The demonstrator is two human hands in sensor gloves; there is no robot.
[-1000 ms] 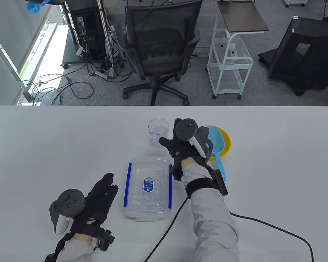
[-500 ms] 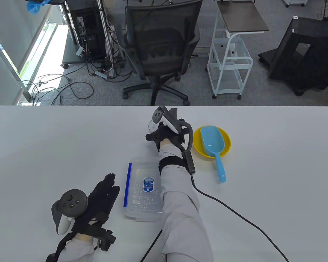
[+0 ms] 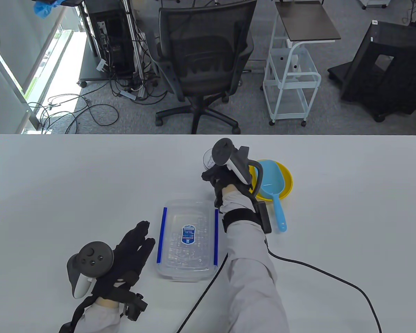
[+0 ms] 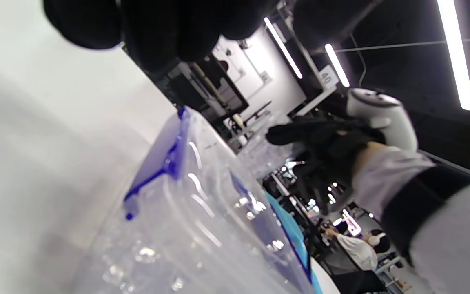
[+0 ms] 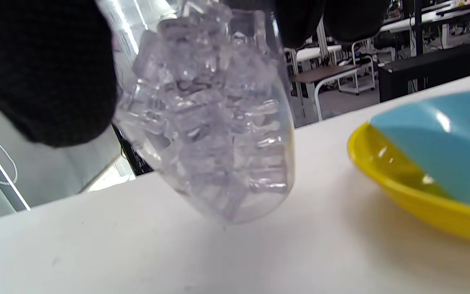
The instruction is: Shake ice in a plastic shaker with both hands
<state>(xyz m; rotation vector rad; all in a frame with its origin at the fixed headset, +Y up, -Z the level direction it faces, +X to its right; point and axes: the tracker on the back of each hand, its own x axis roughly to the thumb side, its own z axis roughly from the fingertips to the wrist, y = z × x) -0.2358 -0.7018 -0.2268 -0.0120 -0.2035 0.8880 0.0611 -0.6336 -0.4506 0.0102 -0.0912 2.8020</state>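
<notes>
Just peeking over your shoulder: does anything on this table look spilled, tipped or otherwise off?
Only the cup: the right hand holds it, full of ice, tilted with one base edge off the table. No lid shows on it. Nothing looks spilled; the scoop lies in the yellow bowl.

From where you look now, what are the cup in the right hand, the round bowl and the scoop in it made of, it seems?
Cup: clear, glossy, probably plastic; the ice shows through its wall, and the right hand grips it.
Bowl: yellow, opaque and shiny, likely plastic; light glints on its inside.
Scoop: light blue, opaque, smooth, plastic by its look.
</notes>
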